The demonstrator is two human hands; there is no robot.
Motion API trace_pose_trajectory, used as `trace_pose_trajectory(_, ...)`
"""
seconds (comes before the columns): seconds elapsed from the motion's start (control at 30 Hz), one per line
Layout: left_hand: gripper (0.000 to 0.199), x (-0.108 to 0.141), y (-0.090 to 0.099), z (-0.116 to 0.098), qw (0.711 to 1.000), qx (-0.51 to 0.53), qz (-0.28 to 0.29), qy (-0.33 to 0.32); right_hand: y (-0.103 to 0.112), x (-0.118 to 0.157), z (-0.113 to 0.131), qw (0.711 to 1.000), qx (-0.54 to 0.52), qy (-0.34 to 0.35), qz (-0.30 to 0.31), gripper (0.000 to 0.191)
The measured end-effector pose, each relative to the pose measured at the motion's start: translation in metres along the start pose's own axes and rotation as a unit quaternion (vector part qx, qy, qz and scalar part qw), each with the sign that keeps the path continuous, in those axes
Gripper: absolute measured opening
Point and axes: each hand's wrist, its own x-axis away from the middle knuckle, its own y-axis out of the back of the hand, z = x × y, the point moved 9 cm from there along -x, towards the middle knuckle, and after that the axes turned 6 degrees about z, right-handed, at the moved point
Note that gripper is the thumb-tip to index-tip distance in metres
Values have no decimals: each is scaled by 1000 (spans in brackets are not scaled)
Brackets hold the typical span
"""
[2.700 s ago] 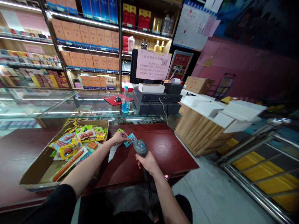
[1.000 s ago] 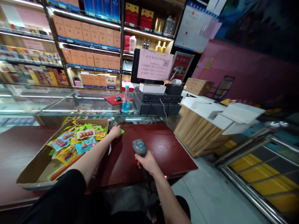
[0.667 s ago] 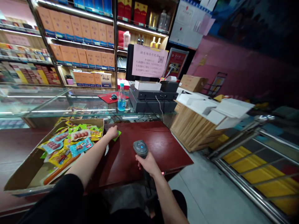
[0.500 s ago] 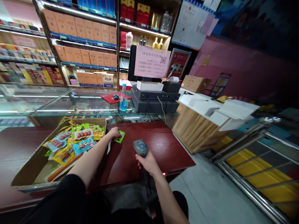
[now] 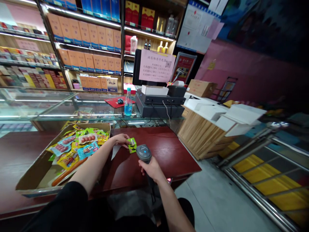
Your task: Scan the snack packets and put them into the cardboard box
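Note:
Pinched in the fingers of my left hand [image 5: 121, 140] is a small green snack packet [image 5: 132, 145], held over the dark red table [image 5: 169, 148]. My right hand [image 5: 151, 168] is wrapped round the handle of a grey barcode scanner [image 5: 144, 152] with a blue light on top. The scanner's head points at the packet and sits close beside it. Left of my left forearm stands an open cardboard box [image 5: 31, 175] with several bright snack packets [image 5: 87, 149] and a long sausage [image 5: 69, 172] inside.
Behind the table is a glass counter [image 5: 55, 111] with a blue drink bottle [image 5: 128, 103], a mouse [image 5: 120, 101], and a monitor [image 5: 137, 67] with a pink notice. White boxes [image 5: 210, 111] lie on a wooden cabinet to the right. A metal railing [image 5: 253, 175] stands at far right.
My left hand has moved right with the green packet, bringing it beside the scanner's head. The scanner in my right hand has shifted only slightly.

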Motion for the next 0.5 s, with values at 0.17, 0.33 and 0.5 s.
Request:
trace_pose_trajectory(0.17, 38, 2, -6, -1, 999, 3, 35, -6, -2, 0, 4, 1000, -10, 9, 7, 21)
trace_pose_trajectory(0.33, 35, 5, -7, -3, 999, 0, 39, -8, -5, 1, 6, 1000, -1, 9, 15, 20)
trace_pose_trajectory(0.5, 32, 6, -8, -4, 999, -13, 50, -5, -5, 1, 7, 1000, 0, 13, 13, 20)
